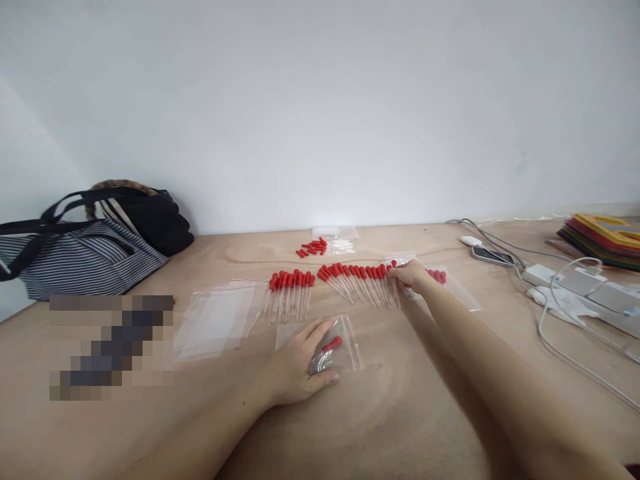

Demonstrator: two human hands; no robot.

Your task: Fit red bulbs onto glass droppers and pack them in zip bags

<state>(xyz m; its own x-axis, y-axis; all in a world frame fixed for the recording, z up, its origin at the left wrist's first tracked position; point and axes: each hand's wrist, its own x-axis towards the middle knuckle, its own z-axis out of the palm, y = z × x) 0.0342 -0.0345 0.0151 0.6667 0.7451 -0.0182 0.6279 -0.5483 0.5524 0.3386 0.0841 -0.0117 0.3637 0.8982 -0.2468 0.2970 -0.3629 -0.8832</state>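
Observation:
My left hand (300, 363) rests on a clear zip bag (350, 357), thumb and fingers apart. Inside that bag a dropper (333, 343) with a red rubber bulb shows, its lower part covered by my hand. Farther off to the right, my right hand (411, 275) pinches a red-bulbed dropper (394, 264) at the end of a row. That row of glass droppers (357, 280) fans out to the left of my right hand. Another bunch of droppers (290, 287) lies farther left, bulbs pointing away from me.
Flat clear zip bags (215, 320) lie at left. Loose red bulbs (314, 247) and glass tubes (343, 245) sit near the wall. Another bag (460, 290) with red bulbs lies beyond my right wrist. A striped bag (90, 257), power strip (615, 310), cables and coloured sheets (600, 233) flank the table.

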